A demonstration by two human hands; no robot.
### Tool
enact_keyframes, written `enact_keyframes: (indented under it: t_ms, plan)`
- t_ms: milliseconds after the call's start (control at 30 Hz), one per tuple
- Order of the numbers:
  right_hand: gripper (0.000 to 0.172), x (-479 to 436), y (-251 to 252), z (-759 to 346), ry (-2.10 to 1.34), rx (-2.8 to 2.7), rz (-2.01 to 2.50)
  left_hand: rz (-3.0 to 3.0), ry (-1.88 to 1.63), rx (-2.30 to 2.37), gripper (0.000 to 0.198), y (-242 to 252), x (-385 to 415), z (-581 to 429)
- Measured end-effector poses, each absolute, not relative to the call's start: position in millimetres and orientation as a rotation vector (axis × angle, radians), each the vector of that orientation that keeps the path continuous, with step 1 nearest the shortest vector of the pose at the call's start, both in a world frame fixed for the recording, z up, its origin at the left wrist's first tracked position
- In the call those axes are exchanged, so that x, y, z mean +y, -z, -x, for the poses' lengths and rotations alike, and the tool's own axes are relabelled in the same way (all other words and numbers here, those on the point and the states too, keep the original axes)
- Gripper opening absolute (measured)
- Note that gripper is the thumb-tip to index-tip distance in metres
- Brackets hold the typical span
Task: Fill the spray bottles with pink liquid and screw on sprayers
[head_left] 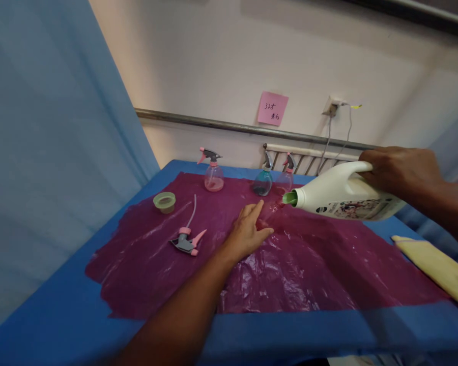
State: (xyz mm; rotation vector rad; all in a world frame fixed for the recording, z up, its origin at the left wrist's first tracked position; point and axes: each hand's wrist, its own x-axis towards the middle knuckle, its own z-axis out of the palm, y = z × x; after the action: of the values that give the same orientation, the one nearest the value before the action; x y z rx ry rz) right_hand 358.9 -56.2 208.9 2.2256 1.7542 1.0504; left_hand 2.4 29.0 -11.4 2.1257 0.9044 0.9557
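My right hand is wrapped round the handle of a cream detergent jug. The jug lies tipped on its side in the air, its green open mouth pointing left. Just below that mouth is a clear spray bottle without its sprayer head, hard to make out against the maroon plastic sheet. My left hand is curved round its left side, thumb and forefinger spread about it. A loose grey and pink sprayer head with a dip tube lies left of this hand.
A spray bottle with pink liquid, a teal spray bottle and another clear spray bottle stand at the back. A small green bowl sits left. A folded yellow cloth lies right. Blue curtains flank the table.
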Motion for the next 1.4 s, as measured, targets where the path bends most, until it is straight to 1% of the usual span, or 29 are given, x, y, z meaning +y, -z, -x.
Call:
enact_keyframes:
  t_ms: [300,500,833,1067,1400]
  plan:
    - [0.028,-54.6,-208.2,-364.3,-1.065,1.792,-2.207,-2.117,-0.951,0.913,0.092,12.9,30.0,-3.4]
    - [0.025,-55.5,-209.2,-359.9,-1.083,1.785,-2.191,-2.118,-0.966,0.903,0.088,11.7,28.6,-3.2]
    - [0.031,-54.8,-210.8,-359.8,-1.048,1.727,-2.188,-2.112,-0.959,0.899,0.092,12.2,29.5,-2.5]
    - [0.026,-55.6,-209.9,-359.3,-1.069,1.738,-2.189,-2.111,-0.953,0.905,0.092,12.1,29.6,-2.8]
    - [0.028,-56.0,-211.0,-358.0,-1.028,1.732,-2.221,-2.109,-0.943,0.919,0.092,9.9,29.1,-3.0]
